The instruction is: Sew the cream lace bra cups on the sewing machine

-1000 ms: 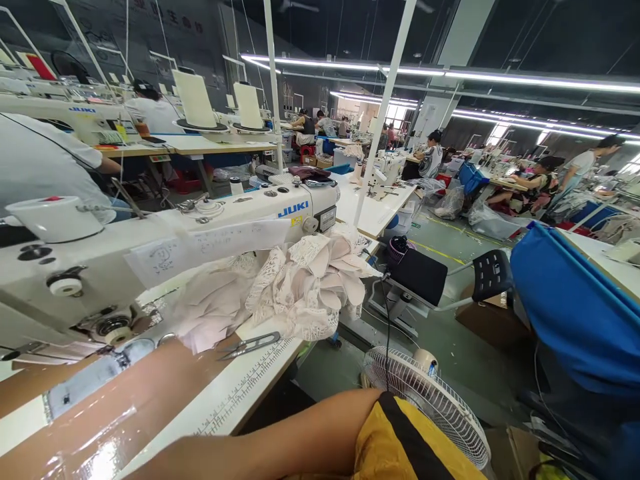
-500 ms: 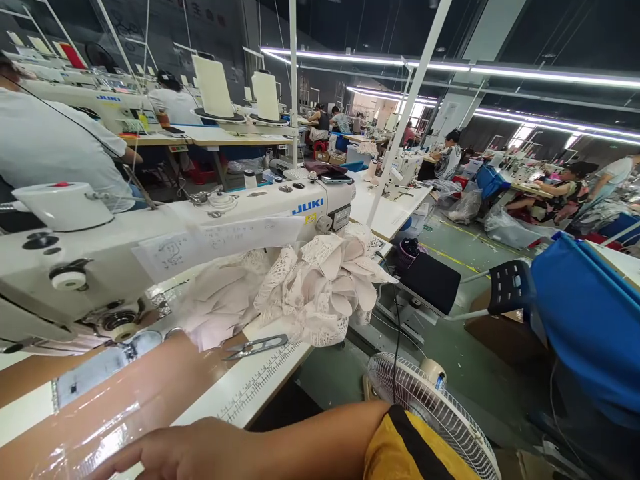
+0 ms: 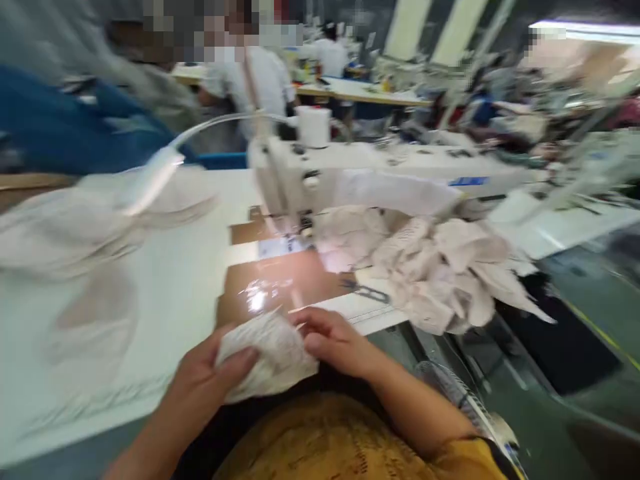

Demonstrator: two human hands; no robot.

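Note:
A small white lace fabric piece (image 3: pixel 270 357) is held in front of my body at the table's near edge. My left hand (image 3: pixel 203 373) grips its left side, thumb lying on top. At the piece's right edge, my right hand (image 3: pixel 337 343) is closed, with thumb and fingers pinched on the fabric; motion blur softens the detail. Just beyond stands a white sewing machine (image 3: pixel 400 160), its needle area lit. Thread snips (image 3: pixel 373 293) lie right of the brown plate (image 3: pixel 265 280). A crumpled heap of pale lace pieces (image 3: pixel 445 280) sits right of the needle area.
Stacked pale pieces (image 3: pixel 75 220) lie on the white table (image 3: pixel 175 300) at left, with a single thin piece (image 3: pixel 95 320) nearer me. A lamp (image 3: pixel 155 180) on a bent arm hangs over the stack. A fan (image 3: pixel 465 400) stands low at right. A co-worker (image 3: pixel 250 87) sits beyond.
My view has swung left and down. My left hand has come into view. My right hand, earlier over the table with spread fingers, is now closed at the lace piece.

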